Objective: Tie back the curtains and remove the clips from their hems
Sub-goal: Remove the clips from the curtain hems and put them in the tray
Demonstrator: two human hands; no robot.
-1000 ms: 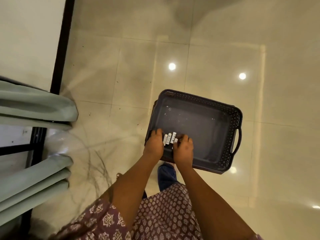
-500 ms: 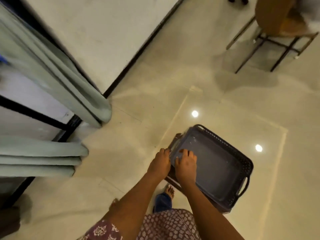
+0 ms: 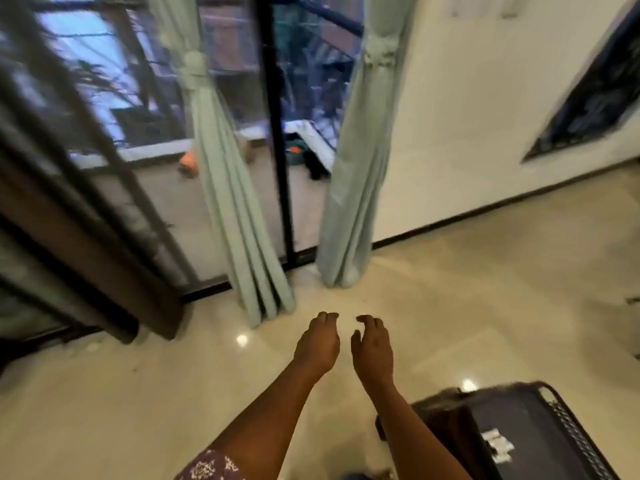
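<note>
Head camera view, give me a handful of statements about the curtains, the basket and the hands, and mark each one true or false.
1. Both pale green curtains, the left curtain and the right curtain, are gathered and tied partway up. True.
2. The left hand grips a curtain hem. False: it holds nothing, out over the floor.
3. White clips lie inside the dark basket. True.
4. The right hand holds the basket's rim. False: it is empty, ahead of the basket.
5. The basket stands between the two curtains. False: it sits at lower right, near the person.
</note>
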